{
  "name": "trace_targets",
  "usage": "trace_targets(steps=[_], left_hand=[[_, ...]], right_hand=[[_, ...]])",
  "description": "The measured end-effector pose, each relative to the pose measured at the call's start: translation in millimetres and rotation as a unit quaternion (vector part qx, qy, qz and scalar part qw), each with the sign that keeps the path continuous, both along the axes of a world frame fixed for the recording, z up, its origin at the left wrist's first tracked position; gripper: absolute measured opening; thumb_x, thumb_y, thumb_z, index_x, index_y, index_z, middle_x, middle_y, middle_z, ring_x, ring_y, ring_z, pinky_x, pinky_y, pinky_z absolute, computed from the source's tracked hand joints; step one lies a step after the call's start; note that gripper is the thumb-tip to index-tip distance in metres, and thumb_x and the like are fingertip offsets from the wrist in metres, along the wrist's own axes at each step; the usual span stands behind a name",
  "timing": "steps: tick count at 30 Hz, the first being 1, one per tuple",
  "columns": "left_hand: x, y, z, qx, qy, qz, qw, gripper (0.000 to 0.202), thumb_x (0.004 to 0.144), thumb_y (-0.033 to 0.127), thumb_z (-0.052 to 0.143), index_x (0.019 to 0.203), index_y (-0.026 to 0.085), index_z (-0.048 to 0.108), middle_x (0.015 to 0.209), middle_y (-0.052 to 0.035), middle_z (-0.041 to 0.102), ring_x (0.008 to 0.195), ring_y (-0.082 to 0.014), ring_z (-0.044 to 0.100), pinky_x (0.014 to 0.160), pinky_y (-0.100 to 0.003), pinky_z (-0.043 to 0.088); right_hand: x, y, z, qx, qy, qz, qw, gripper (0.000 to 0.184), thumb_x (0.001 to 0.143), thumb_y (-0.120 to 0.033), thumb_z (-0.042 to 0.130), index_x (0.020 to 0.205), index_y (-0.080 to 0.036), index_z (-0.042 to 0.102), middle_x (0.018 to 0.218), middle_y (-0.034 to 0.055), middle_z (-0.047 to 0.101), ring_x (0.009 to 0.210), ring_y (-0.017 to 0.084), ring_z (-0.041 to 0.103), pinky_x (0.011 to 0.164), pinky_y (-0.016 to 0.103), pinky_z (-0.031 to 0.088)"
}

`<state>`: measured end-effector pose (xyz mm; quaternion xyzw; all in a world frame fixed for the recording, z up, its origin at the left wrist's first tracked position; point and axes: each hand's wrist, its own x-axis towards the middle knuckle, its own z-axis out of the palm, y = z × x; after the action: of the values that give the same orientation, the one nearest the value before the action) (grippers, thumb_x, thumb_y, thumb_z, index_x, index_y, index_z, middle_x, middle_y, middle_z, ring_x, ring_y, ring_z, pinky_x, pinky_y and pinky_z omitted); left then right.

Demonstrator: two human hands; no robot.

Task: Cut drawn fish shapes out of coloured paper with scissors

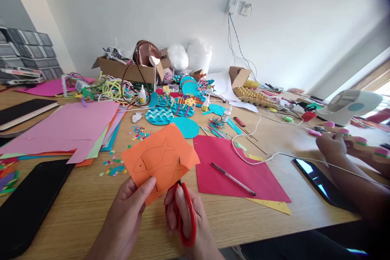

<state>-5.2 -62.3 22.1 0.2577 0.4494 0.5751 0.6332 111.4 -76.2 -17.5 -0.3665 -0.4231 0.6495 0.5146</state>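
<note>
The left hand [129,207] pinches an orange sheet [160,160] between thumb and fingers, holding it above the tabletop [146,239]. Two fish outlines are drawn on the sheet. The right hand [199,211] grips red-handled scissors [193,227] at the sheet's lower right edge; the blades are mostly hidden. Right of the hands, a pen [233,178] lies on a red sheet [225,150]. Beyond the hands is a teal oval [186,127]; left of them, pink paper [73,126]. Far right, near a phone [319,183], is another person's hand [332,144].
</note>
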Motion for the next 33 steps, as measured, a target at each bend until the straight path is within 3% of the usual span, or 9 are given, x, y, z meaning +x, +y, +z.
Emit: trace_targets(steps=[8, 19, 33], left_hand=[[-0.9, -2.3, -3.2, -0.016, -0.014, -0.019, 1.000, 0.026, 0.068, 0.032, 0.072, 0.093, 0.027, 0.071, 0.097, 0.0018, 0.074, 0.102, -0.0219, 0.063, 0.082, -0.027, 0.052], [-10.5, -2.7, -6.7, 0.003, 0.127, -0.060, 0.990, 0.040, 0.068, 0.041, 0.071, 0.105, 0.025, 0.069, 0.108, -0.0014, 0.071, 0.107, -0.0264, 0.060, 0.089, -0.032, 0.049], [-15.7, 1.6, 2.2, 0.024, 0.185, -0.063, 0.981, 0.038, 0.071, 0.044, 0.066, 0.103, 0.023, 0.069, 0.107, -0.0032, 0.072, 0.106, -0.0284, 0.061, 0.088, -0.033, 0.051]], right_hand=[[1.2, 0.6, -5.8, -0.024, 0.005, 0.003, 1.000, 0.044, 0.087, -0.055, 0.046, 0.071, -0.015, 0.053, 0.037, -0.0076, 0.042, 0.031, 0.004, 0.034, 0.035, 0.015, 0.027], [13.4, 1.2, 4.4, -0.004, -0.064, 0.014, 0.998, 0.044, 0.087, -0.056, 0.045, 0.074, -0.015, 0.055, 0.041, -0.0060, 0.046, 0.036, 0.005, 0.037, 0.039, 0.017, 0.028], [12.1, -0.2, 5.4, -0.023, -0.096, 0.018, 0.995, 0.052, 0.080, -0.067, 0.043, 0.068, -0.016, 0.050, 0.037, -0.0067, 0.040, 0.032, 0.005, 0.034, 0.036, 0.017, 0.024]])
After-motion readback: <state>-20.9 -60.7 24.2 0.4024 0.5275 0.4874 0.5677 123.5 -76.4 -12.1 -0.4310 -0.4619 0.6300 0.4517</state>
